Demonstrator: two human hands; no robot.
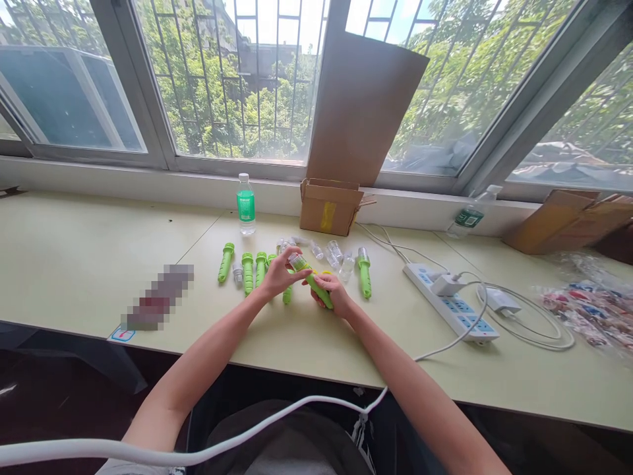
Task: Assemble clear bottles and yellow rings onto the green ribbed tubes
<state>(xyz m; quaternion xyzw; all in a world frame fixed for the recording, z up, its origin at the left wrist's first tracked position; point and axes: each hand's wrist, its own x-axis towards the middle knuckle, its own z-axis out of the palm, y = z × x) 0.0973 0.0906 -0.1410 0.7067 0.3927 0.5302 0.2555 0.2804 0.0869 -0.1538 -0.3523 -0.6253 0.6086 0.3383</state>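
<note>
My right hand (333, 292) grips the handle of a green plastic tool (313, 282) held just above the table. My left hand (281, 272) pinches the clear cap (297, 261) on that tool's upper end. Several more green tools (248, 271) lie in a row to the left of my hands, and one (364, 275) lies to the right. Loose clear caps (336, 254) are scattered behind my hands.
A water bottle (246, 204) and a small open cardboard box (328, 207) stand near the window. A white power strip (452, 301) with cables lies at the right, beyond it plastic bags (588, 303) and flattened cardboard (564, 221). A second bottle (469, 214) lies on the sill.
</note>
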